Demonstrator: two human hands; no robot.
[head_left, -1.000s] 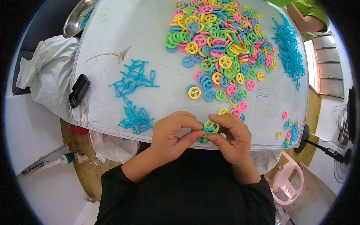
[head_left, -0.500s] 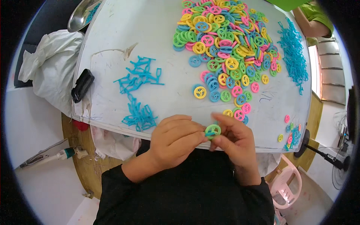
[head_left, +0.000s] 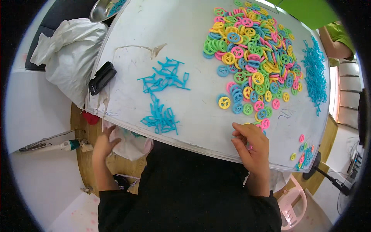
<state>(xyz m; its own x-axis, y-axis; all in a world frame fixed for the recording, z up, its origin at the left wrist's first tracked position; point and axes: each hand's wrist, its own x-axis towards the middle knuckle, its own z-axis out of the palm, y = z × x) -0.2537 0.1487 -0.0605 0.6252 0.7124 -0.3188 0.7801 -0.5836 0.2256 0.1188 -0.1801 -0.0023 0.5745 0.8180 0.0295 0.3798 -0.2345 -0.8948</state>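
The fingers (head_left: 240, 132) of the right hand (head_left: 253, 149) curl loosely at the near edge of the white bench (head_left: 185, 46), just short of the nearest pink wheel (head_left: 265, 123), and whether they hold anything cannot be told. The left hand (head_left: 103, 142) hangs below the bench's near left edge, fingers spread open on a white plastic bag (head_left: 129, 141). Farther off lie the heap of coloured wheels (head_left: 251, 50), and to the left, blue plastic sticks (head_left: 160, 118).
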